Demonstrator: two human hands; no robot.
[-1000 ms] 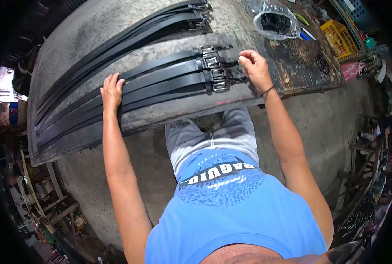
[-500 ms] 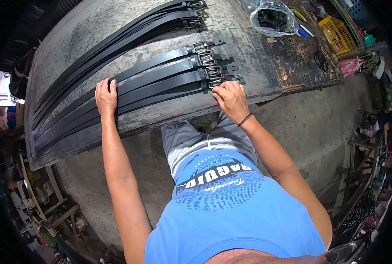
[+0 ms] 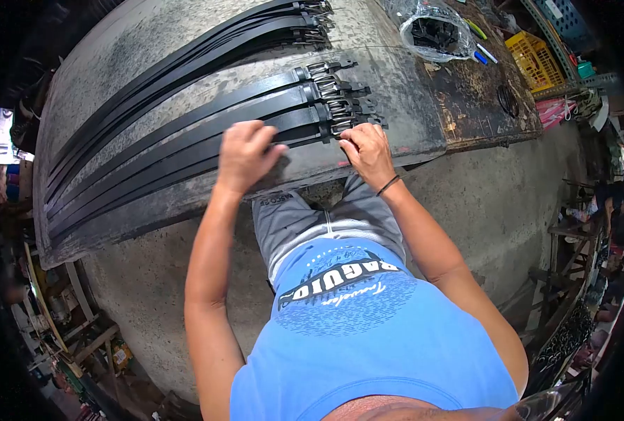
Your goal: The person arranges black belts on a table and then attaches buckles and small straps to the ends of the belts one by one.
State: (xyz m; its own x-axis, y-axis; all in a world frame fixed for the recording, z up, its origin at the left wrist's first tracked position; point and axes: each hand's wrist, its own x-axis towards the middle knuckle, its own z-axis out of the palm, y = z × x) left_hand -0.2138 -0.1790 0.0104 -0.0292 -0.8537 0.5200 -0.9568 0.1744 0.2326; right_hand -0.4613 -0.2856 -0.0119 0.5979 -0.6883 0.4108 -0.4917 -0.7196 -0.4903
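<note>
Long black belts [image 3: 214, 129] lie side by side along the near part of the table, their metal buckles [image 3: 336, 98] gathered at the right end. My right hand [image 3: 368, 151] is at the lowest buckles, its fingers curled in a pinch; what they hold, if anything, is hidden. Over the lower belts, left of the buckles, is my left hand [image 3: 247, 156], slightly blurred, with thumb and fingers apart and nothing seen in it. A second bundle of black belts [image 3: 207, 56] lies farther back, with buckles [image 3: 315, 24] also at its right end.
On the worn table [image 3: 389, 63], a clear plastic bag [image 3: 435, 31] of black parts stands at the back right, beside a blue marker [image 3: 480, 57] and a black ring of cord [image 3: 508, 102]. A yellow crate [image 3: 534, 61] is beyond the table's right edge.
My left hand has moved right along the belts, from their middle to nearer the buckles, and its fingers have spread. My right hand has stayed by the lowest buckles.
</note>
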